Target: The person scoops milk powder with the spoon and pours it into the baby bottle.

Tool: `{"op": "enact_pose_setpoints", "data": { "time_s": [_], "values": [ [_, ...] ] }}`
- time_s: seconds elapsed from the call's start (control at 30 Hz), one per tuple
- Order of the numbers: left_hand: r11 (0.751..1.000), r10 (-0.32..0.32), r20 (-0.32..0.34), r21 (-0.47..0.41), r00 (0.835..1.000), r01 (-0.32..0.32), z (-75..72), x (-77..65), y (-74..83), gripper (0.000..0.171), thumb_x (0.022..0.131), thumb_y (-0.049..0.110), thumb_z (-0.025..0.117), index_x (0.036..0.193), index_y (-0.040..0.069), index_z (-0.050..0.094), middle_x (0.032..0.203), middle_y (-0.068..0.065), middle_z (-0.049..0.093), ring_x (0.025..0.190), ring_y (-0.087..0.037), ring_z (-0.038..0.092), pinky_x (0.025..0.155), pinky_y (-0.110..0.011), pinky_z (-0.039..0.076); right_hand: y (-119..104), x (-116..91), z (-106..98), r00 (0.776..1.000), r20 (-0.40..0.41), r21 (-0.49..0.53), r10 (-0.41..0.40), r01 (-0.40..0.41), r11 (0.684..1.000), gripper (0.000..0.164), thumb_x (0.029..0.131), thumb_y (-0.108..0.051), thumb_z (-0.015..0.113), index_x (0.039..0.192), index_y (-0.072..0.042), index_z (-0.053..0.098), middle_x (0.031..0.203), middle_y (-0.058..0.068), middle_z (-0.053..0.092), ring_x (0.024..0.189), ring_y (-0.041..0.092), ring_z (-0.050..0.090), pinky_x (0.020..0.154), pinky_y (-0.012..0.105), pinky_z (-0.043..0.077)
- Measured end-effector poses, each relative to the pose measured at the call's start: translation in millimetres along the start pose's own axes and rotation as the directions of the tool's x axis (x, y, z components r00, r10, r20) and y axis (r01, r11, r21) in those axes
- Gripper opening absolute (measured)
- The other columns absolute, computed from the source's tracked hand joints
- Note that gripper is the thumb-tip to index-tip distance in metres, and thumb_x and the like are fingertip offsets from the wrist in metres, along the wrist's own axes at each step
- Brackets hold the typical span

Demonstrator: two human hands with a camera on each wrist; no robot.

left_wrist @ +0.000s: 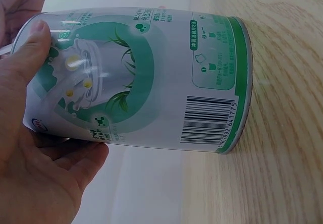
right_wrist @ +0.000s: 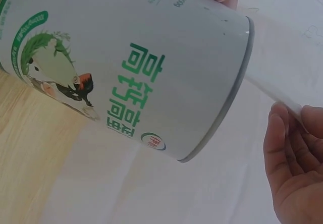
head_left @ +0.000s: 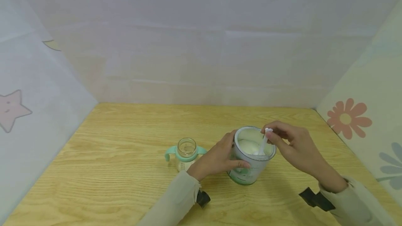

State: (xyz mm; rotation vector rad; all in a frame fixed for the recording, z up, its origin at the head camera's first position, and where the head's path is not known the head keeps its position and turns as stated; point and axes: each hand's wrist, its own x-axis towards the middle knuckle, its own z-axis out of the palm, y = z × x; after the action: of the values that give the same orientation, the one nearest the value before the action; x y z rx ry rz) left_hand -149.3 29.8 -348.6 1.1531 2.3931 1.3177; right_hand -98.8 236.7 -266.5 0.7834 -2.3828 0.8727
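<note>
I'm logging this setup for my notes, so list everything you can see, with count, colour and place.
Can: one, white and green, right of the bottle
Powder: one mass, off-white, inside the can
Scoop: one, white, dipping into the can
Bottle: one, clear with mint-green handles, left of the can
Table: one, yellowish wood, under everything
Wall sheets: three sides, pale, around the table
Star print: one, pink, left sheet
Flower prints: two, red and blue-grey, right sheet
Wrist straps: two, black, one per wrist
Sleeves: two, cream, both arms
Left hand: one, bare, gripping the can
Right hand: one, bare, pinching the scoop
</note>
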Motion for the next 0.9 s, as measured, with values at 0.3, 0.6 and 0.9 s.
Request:
{"op": "enact_pose_setpoints", "data": {
  "time_s": [0.3, 0.6, 0.9],
  "values": [
    [1.0, 0.005, 0.004, -0.015, 1.0, -0.005, -0.6, -0.9, -0.1, 0.094, 0.082, 0.041, 0.071, 0.151, 0.02, 0.012, 0.141, -0.004, 0.038, 0.128, -0.017, 0.042, 0.108, -0.036, 0.038, -1, 4, -4, 1.0, -0.018, 0.014, -0.016, 0.017, 1.0, 0.022, 0.086, 0.013, 0.058, 0.096, -0.004, 0.067, 0.089, -0.011, 0.066, 0.085, -0.009, 0.061, 0.073, 0.007, 0.048],
    [1.0, 0.019, -0.001, -0.013, 1.0, -0.019, 0.2, -0.2, -2.1, 0.094, 0.082, 0.041, 0.071, 0.152, 0.02, 0.011, 0.141, -0.004, 0.038, 0.129, -0.017, 0.041, 0.108, -0.036, 0.039, -3, 10, -7, 1.0, -0.004, 0.006, -0.016, 0.016, 1.0, 0.02, 0.088, 0.013, 0.056, 0.096, -0.003, 0.065, 0.085, -0.004, 0.065, 0.074, -0.003, 0.062, 0.068, 0.009, 0.049],
    [1.0, 0.009, 0.002, -0.003, 1.0, -0.009, -1.0, -0.2, -2.0, 0.093, 0.082, 0.042, 0.071, 0.151, 0.019, 0.014, 0.141, -0.004, 0.038, 0.128, -0.017, 0.042, 0.106, -0.036, 0.04, -4, 15, -9, 1.0, -0.011, 0.028, -0.022, 0.023, 0.999, 0.018, 0.089, 0.012, 0.056, 0.095, -0.002, 0.065, 0.078, -0.001, 0.065, 0.066, -0.002, 0.061, 0.064, 0.01, 0.05]
  ]
}}
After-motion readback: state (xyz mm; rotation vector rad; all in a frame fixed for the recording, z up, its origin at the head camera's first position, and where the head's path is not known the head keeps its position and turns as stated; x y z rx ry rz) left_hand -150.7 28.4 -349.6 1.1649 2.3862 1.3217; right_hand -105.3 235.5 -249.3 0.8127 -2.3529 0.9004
